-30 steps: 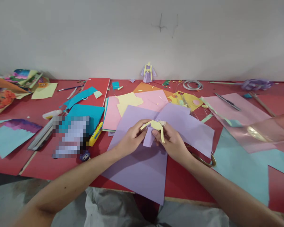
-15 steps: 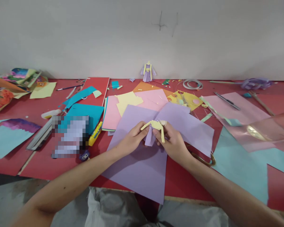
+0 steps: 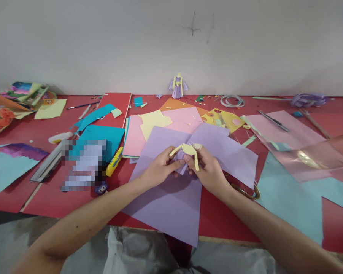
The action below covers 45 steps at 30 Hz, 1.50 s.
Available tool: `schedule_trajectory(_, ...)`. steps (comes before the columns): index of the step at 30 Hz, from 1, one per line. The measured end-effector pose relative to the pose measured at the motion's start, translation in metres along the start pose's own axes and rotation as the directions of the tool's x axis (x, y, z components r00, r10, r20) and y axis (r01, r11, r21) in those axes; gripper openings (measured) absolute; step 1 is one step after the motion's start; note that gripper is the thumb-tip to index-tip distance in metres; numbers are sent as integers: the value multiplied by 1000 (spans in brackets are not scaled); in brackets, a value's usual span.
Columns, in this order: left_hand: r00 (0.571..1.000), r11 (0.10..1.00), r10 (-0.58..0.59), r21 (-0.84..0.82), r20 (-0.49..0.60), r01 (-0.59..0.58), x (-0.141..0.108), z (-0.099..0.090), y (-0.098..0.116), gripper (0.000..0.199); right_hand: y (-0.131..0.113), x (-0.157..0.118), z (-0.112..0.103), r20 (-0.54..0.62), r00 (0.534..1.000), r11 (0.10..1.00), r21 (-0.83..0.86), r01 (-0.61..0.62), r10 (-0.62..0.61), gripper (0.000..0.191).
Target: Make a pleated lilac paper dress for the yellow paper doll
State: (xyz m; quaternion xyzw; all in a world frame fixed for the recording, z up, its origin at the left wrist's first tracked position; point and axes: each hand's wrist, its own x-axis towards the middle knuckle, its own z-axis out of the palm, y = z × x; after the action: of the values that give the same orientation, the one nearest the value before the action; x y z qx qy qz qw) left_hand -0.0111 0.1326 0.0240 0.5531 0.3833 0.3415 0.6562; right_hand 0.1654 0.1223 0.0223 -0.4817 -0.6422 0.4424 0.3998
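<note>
Both hands meet over purple paper sheets (image 3: 165,205) around a small paper doll (image 3: 189,149) with pale yellow arms and a purple folded part below. My left hand (image 3: 165,164) pinches the doll's purple part between thumb and fingers. On the other side, my right hand (image 3: 205,161) grips the doll's body, with its thumb at the front and a pale wrap around one finger. Part of the purple paper is hidden behind the fingers. A finished-looking paper figure (image 3: 177,86) in purple and yellow leans upright against the wall.
Left lie a yellow glue stick (image 3: 114,161), a metal ruler (image 3: 50,161), a blurred-out rectangular object (image 3: 86,163) and teal paper (image 3: 111,135). Right are scissors (image 3: 256,191) partly under my forearm, a pen (image 3: 273,120), light-blue paper (image 3: 291,205) and clear tape (image 3: 305,158).
My left thumb has moved right and up across the doll's purple part, closer to my right thumb, covering more of it. My right hand stays nearly still.
</note>
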Motion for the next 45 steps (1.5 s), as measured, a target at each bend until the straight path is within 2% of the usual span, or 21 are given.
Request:
schedule_trajectory(11, 1000, 1000, 20, -13, 10, -20, 1, 0, 0, 28, 0, -1, 0, 0, 1000, 1000, -14, 5, -5, 27)
schedule_trajectory(16, 999, 999, 25, -25, 48, -24, 1, -1, 1, 27, 1, -1, 0, -4, 1000, 1000, -22, -1, 1, 27)
schedule_trajectory(31, 998, 999, -44, 28, 38, 43, -2, -3, 5, 28, -4, 0, -1, -2, 1000, 998, -62, 21, -21, 23)
schedule_trajectory(45, 997, 998, -57, 34, 47, 56, -1, -3, 5, 29, -5, -1, 0, -12, 1000, 998, -68, 2, -2, 24)
